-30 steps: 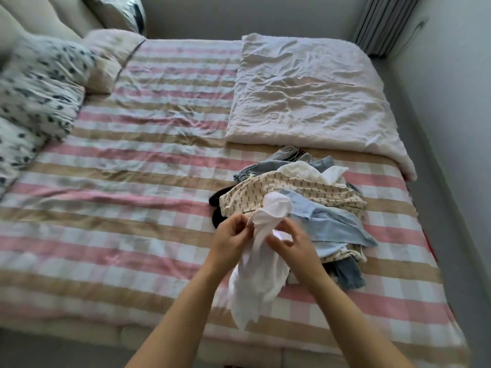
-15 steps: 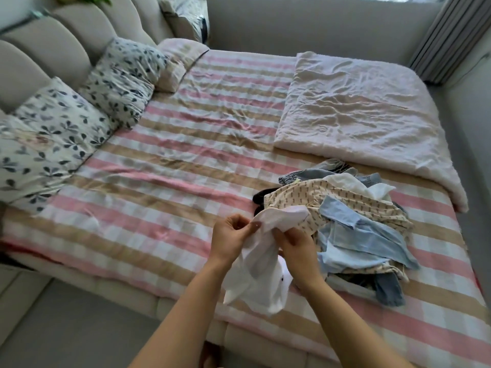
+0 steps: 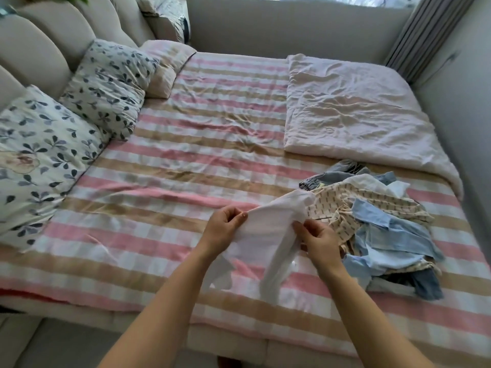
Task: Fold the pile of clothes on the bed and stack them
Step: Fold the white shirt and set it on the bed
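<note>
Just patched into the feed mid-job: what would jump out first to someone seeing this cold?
The left hand and right hand pinch a white garment, held over the near part of the striped bed. Right of it lies an unfolded pile of clothes in blue, cream print and denim. A pale quilt covers the far right corner.

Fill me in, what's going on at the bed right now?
A person at the near edge of the bed holds a white garment up in both hands. The left hand pinches one top edge and the right hand pinches the other side, and the rest of it hangs down over the striped sheet. The pile of clothes lies unfolded just right of the hands. No folded stack is visible yet.
</note>
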Available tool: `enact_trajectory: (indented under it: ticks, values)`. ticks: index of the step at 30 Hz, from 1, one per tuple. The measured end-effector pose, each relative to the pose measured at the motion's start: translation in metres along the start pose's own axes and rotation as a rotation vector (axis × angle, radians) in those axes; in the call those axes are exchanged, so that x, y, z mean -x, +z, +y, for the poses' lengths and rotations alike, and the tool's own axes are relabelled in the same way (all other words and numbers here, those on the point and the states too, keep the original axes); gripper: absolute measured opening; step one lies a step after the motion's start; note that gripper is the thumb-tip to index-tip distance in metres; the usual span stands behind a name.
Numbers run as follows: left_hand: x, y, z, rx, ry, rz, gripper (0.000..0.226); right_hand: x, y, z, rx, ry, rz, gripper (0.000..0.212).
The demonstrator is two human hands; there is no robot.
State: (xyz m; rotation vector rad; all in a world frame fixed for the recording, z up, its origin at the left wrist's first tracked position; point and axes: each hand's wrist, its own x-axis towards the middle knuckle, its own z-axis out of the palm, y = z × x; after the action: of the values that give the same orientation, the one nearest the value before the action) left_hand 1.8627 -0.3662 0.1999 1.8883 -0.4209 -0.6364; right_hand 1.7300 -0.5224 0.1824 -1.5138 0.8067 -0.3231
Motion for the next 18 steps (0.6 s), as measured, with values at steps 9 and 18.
enact_trajectory:
  ticks: [9, 18]
  values:
    - [-0.045, -0.044, 0.003, -0.138, 0.106, -0.059, 0.016, -0.013, 0.039, 0.003, -0.093, 0.056, 0.112, 0.009]
    - [-0.120, 0.022, -0.127, -0.261, -0.027, 0.051, 0.008, -0.104, 0.044, 0.142, 0.153, 0.258, 0.207, 0.012]
